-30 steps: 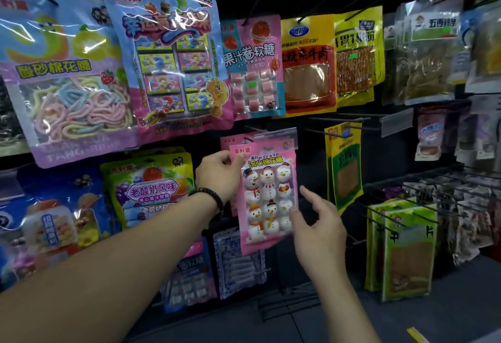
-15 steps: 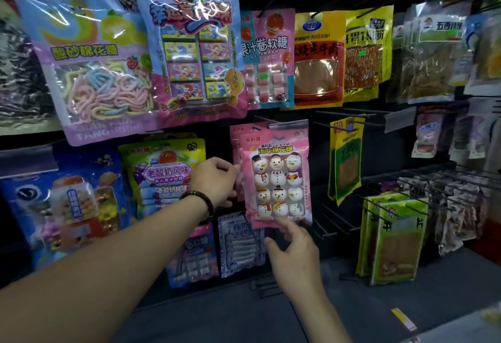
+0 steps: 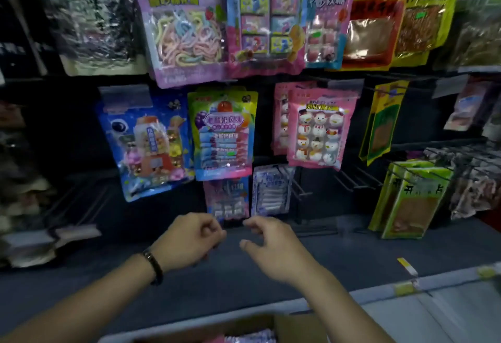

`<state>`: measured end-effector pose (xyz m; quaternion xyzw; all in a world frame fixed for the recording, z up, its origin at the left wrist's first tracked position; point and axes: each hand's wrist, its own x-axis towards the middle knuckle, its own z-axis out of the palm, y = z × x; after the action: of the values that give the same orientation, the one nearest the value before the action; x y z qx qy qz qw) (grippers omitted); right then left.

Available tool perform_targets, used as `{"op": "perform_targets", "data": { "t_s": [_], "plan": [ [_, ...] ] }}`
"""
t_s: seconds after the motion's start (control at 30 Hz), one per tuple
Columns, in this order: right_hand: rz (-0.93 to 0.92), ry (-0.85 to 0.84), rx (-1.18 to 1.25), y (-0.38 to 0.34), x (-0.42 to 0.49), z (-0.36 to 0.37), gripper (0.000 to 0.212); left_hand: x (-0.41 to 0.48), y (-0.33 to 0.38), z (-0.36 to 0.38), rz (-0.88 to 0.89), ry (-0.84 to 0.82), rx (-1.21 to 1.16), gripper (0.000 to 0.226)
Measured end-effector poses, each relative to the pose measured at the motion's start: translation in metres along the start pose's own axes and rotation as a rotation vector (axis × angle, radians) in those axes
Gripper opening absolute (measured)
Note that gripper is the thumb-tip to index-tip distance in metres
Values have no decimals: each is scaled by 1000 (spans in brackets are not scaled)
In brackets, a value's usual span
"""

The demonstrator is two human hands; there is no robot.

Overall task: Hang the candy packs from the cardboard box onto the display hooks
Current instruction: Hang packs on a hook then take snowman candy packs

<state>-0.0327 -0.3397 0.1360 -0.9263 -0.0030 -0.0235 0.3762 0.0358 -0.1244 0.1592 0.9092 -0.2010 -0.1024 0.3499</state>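
Observation:
A pink pack of snowman marshmallows (image 3: 318,128) hangs on a display hook in the middle row, with another pink pack (image 3: 280,120) behind it. Both my hands are well below it, over the dark shelf. My left hand (image 3: 187,239) has loosely curled fingers and holds nothing. My right hand (image 3: 268,245) also hangs empty, its fingers relaxed and slightly bent. The cardboard box (image 3: 295,325) shows at the bottom edge, with pink packs (image 3: 249,338) inside it.
Hooks around carry other packs: a blue gumball pack (image 3: 147,147), a green-topped candy pack (image 3: 223,131), green-yellow snack packs (image 3: 406,196) at the right. Bare hooks (image 3: 352,182) stick out right of the marshmallow pack. A dark shelf (image 3: 339,256) runs below.
Both hands have let go of the snowman pack and dropped down towards the box. The pack now hangs by itself. The view has tilted down and left, so the box has come into sight.

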Motion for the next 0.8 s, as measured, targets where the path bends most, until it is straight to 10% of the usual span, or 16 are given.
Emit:
{"op": "perform_targets", "data": {
  "t_s": [0.33,0.7,0.8],
  "plan": [
    [94,-365,-266,35,-43,148,40,-72,-200,76,-427,-322,-71,34],
    [180,-625,-421,73,-49,203,54,-113,-304,141,-916,-114,-508,7],
    [187,-678,-452,75,-45,208,50,-106,-322,153,-964,-134,-556,38]
  ]
}}
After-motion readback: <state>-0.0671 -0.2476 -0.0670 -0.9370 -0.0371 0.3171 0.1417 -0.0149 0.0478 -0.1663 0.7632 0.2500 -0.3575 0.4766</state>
